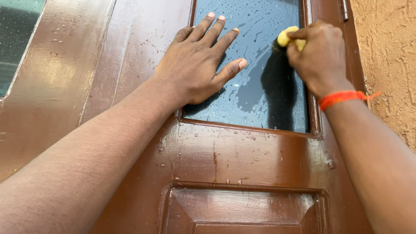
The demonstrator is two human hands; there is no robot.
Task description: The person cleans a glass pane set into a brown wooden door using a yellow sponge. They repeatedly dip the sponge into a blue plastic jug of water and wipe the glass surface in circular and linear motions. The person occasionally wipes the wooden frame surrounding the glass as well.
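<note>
My right hand [318, 56] is closed around a small yellow sponge [287, 37] and presses it against the right side of a wet glass pane [255, 82] set in a glossy brown door [242, 151]. An orange thread band [342, 97] circles that wrist. My left hand [201, 60] lies flat with fingers spread, its palm on the pane's left edge and the brown frame. Water drops and soapy streaks cover the glass.
A rough orange-tan plastered wall [385, 56] borders the door on the right. A second glass pane [17, 39] shows at the far left. A raised brown panel [242, 210] sits below the pane. Droplets dot the painted wood.
</note>
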